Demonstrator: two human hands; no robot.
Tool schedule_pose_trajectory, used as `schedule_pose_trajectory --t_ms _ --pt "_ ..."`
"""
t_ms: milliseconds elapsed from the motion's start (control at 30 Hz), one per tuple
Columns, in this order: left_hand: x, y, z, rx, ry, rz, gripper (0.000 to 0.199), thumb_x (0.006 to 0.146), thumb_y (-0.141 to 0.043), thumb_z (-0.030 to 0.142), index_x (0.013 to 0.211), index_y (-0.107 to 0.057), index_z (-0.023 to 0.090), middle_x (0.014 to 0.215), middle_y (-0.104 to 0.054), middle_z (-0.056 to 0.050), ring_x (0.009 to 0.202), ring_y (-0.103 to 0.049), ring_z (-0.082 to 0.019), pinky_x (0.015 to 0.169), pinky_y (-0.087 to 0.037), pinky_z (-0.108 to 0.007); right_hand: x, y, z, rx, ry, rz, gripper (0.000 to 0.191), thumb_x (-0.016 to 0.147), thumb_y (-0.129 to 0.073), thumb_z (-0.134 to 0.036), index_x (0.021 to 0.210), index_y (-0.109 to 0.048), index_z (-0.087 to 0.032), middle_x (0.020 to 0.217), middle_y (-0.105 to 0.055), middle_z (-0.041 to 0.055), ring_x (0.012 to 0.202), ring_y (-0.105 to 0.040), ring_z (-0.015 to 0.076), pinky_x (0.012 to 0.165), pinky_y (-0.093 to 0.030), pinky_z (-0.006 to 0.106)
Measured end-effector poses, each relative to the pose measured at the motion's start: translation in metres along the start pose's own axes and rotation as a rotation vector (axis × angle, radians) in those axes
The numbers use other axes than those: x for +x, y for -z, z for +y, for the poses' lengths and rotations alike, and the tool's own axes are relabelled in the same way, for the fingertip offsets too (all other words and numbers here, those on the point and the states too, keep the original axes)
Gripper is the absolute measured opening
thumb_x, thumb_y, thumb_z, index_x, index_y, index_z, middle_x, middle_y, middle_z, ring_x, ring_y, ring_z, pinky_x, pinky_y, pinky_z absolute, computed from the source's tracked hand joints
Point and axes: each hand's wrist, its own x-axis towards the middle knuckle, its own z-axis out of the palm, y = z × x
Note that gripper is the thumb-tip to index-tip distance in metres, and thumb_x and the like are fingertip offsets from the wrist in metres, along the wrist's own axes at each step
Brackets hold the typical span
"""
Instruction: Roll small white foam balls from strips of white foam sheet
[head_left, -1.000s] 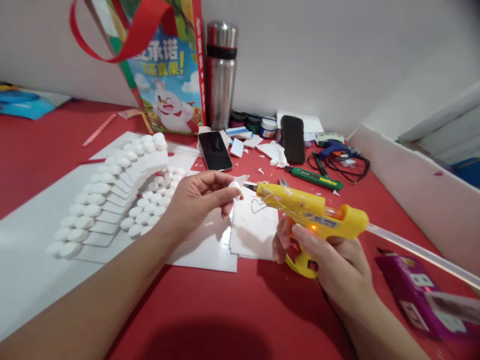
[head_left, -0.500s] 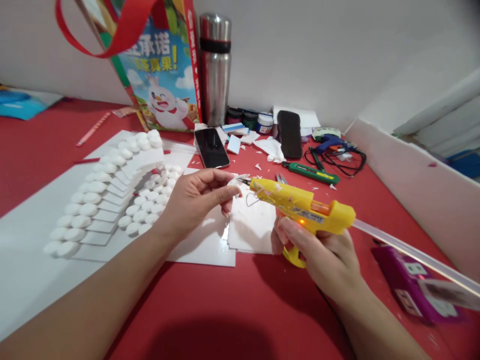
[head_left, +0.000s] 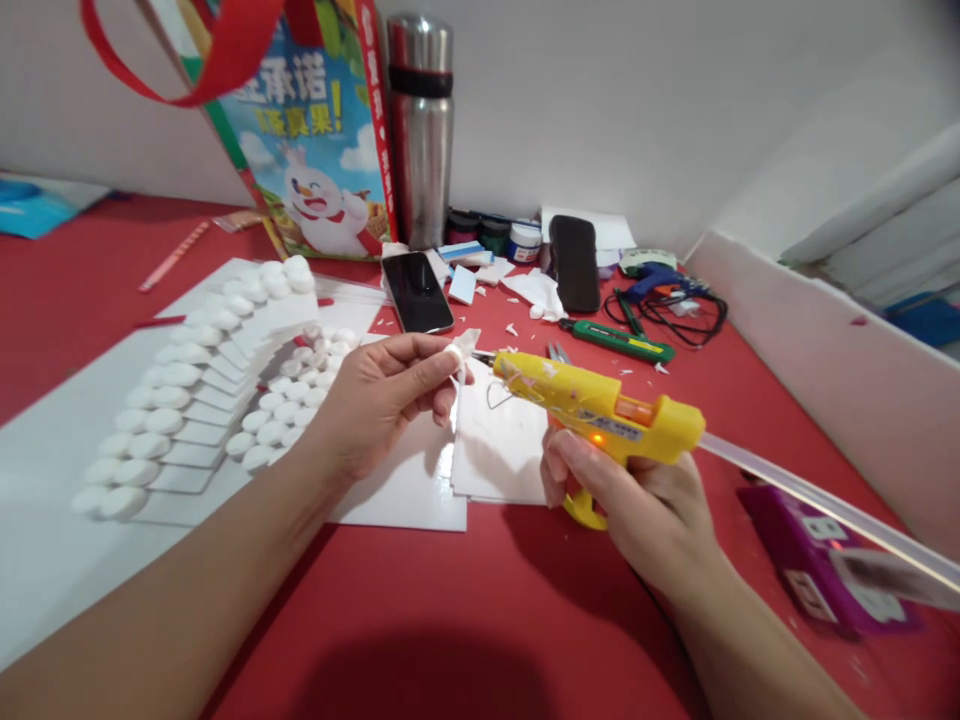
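Between its thumb and fingers, my left hand (head_left: pixel 390 400) pinches a small white piece (head_left: pixel 463 350). My right hand (head_left: pixel 630 490) is wrapped round the handle of a yellow glue gun (head_left: pixel 570 390), whose orange light is lit and from whose back a clear glue stick (head_left: pixel 810 500) sticks out. The metal nozzle points left, close to the white piece. White cards (head_left: pixel 499 450) lie beneath the nozzle. To the left, rows of white round pieces (head_left: pixel 180 373) sit along a curved stack of white strips on a white board (head_left: pixel 45 560).
A printed bag (head_left: pixel 322 170) and steel flask (head_left: pixel 421 140) stand at the back. Behind the hands lie two phones (head_left: pixel 417 292) (head_left: pixel 574 265), paint jars (head_left: pixel 525 241), a green cutter (head_left: pixel 619 341) and cables (head_left: pixel 697 310). A purple box (head_left: pixel 802 560) is at the right.
The white piece in my left hand now stands more upright, and a small gap shows between it and the nozzle. The whole view has shifted slightly.
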Motion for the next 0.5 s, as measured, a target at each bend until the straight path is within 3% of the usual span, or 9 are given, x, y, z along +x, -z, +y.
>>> schedule_pose_trajectory --t_ms 200,500 --pt "0.001 0.0033 -0.0017 -0.05 0.058 -0.065 0.018 0.081 -0.084 0.027 0.082 -0.074 0.012 0.078 -0.071 -0.003 0.054 -0.056 -0.004 0.051 -0.048 -0.016 0.002 -0.0003 0.0015 0.076 0.064 0.044 0.034 0.099 -0.058 -0.041 0.074 -0.064 -0.019 0.063 -0.062 0.0013 0.056 -0.057 0.0149 0.054 -0.045 0.028" --pt "-0.0006 -0.0012 0.0001 -0.065 0.098 -0.108 0.02 0.078 -0.087 0.027 0.079 -0.075 0.011 0.076 -0.071 -0.002 0.053 -0.056 -0.004 0.05 -0.048 -0.015 0.0027 0.0006 0.0021 0.092 0.009 0.045 0.039 0.098 -0.06 -0.045 0.07 -0.062 -0.018 0.062 -0.061 0.0017 0.055 -0.057 0.0142 0.054 -0.044 0.028"
